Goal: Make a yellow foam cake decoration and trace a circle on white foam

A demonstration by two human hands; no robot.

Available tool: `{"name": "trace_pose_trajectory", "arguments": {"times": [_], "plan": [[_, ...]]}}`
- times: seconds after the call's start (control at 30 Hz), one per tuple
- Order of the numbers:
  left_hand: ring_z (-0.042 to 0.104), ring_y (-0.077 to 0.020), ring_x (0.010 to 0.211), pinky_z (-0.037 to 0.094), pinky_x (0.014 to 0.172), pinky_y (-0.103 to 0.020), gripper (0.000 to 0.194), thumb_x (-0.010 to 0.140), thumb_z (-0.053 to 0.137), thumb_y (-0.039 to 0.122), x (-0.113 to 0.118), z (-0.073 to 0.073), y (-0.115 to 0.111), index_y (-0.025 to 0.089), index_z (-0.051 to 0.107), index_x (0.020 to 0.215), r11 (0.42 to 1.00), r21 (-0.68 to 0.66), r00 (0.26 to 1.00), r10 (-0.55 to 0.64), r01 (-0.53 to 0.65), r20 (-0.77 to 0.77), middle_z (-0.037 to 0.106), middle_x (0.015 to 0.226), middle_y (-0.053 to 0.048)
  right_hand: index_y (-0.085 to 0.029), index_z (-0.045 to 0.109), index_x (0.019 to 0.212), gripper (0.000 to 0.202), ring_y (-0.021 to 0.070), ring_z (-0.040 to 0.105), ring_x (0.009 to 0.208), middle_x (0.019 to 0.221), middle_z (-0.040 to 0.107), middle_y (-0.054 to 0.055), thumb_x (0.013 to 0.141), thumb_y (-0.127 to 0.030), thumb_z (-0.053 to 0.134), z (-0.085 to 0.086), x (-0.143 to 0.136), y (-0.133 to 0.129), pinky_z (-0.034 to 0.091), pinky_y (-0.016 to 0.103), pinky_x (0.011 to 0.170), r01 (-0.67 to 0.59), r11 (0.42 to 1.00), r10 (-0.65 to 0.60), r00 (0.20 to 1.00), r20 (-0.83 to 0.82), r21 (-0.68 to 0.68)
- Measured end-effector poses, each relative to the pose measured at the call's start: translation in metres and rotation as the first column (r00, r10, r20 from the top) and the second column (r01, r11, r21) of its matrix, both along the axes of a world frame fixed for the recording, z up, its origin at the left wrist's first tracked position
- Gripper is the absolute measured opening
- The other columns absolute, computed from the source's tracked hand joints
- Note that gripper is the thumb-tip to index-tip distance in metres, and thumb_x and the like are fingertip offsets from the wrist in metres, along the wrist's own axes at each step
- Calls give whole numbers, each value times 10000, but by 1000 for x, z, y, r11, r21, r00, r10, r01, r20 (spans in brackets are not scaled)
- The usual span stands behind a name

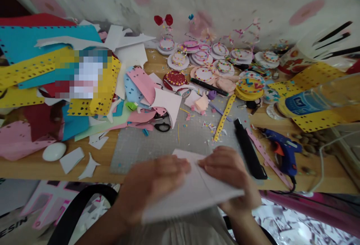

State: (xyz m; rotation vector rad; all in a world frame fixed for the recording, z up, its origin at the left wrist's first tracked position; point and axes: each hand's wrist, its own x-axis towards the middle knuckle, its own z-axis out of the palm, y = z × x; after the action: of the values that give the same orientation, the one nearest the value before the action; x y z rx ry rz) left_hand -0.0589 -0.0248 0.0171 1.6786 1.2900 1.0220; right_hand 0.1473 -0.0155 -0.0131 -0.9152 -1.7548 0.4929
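A white sheet of paper (pixel 194 194) with a crease line across it is held up over the table's front edge. My left hand (pixel 157 181), blurred by motion, is closed on its left side. On the other side my right hand (pixel 232 177) grips the sheet, fingers on top and the rest of the hand beneath. Just beyond the paper lies a grey cutting mat (pixel 132 149) with paper scraps and a strip of dotted yellow foam (pixel 224 119). Black-handled scissors (pixel 162 126) rest at the mat's left, partly covered by white paper.
At right lie a long black tool (pixel 249 151), a blue glue gun (pixel 284 149) with its cord and a bottle (pixel 309 104) of yellowish liquid. Small decorated paper hats (pixel 202 74) line the back. Coloured foam sheets (pixel 47 42) pile up at left, near a white oval object (pixel 54 151).
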Motion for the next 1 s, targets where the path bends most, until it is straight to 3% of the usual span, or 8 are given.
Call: {"name": "trace_pose_trajectory", "arguments": {"times": [0.13,0.2,0.33,0.5,0.6,0.7,0.87,1.0], "plan": [[722,-179,807,587,685,-278,297,838,645,313,16,-28,14,230,532,1100,894,-442,937,215,-75,275,742,889,-23,-223,541,1071,217,141,592,560,679,637,-18,899,-345,590,-11,-5,15,444,236,458,82,810,-130,991,-42,-581],[720,-184,799,589,685,-293,474,832,642,318,20,-41,21,218,409,1233,832,-555,895,253,-7,368,727,854,-16,-214,535,1094,256,122,532,476,585,568,-55,900,-377,576,-18,-2,22,388,214,413,151,746,-154,987,52,-648],[669,-144,597,553,574,-264,521,883,565,333,10,-60,20,213,328,1331,854,-516,970,172,-62,169,656,706,39,-193,542,1168,325,159,615,676,776,641,11,888,-355,576,-27,22,29,501,283,618,418,814,-353,907,228,-404],[613,-132,569,502,588,-266,206,940,492,312,-5,-60,21,213,583,1096,996,-89,916,-49,15,-398,617,640,28,-190,581,1128,254,196,665,757,844,697,49,914,-318,531,-30,59,26,527,338,731,433,820,-341,895,288,-375],[647,-225,959,517,855,-382,306,897,568,334,9,-55,34,187,556,1165,979,117,859,-87,168,-504,677,1029,-95,-198,601,1110,234,197,675,787,881,714,56,944,-299,471,-34,65,25,526,326,729,399,838,-231,878,420,-373],[387,-368,1330,349,1076,-533,732,738,736,422,33,-58,49,136,437,1342,926,119,756,-212,357,-620,443,1420,-203,-189,609,1097,227,210,668,920,993,712,78,949,-262,453,-39,63,26,519,349,805,277,915,-86,844,529,-293],[396,-410,1292,293,1093,-587,940,610,790,429,53,-65,65,89,386,1387,893,51,676,-301,448,-673,462,1375,-232,-182,605,1106,231,215,671,946,1023,711,85,933,-193,453,-39,69,33,526,395,829,219,965,-85,780,620,-143],[436,-393,1223,338,1061,-582,952,556,773,399,39,-46,63,145,377,1384,899,106,729,-270,424,-629,488,1319,-187,-185,617,1092,235,217,654,1003,1094,691,102,915,-152,466,-24,67,42,536,395,836,186,981,-109,778,618,-62]]}}
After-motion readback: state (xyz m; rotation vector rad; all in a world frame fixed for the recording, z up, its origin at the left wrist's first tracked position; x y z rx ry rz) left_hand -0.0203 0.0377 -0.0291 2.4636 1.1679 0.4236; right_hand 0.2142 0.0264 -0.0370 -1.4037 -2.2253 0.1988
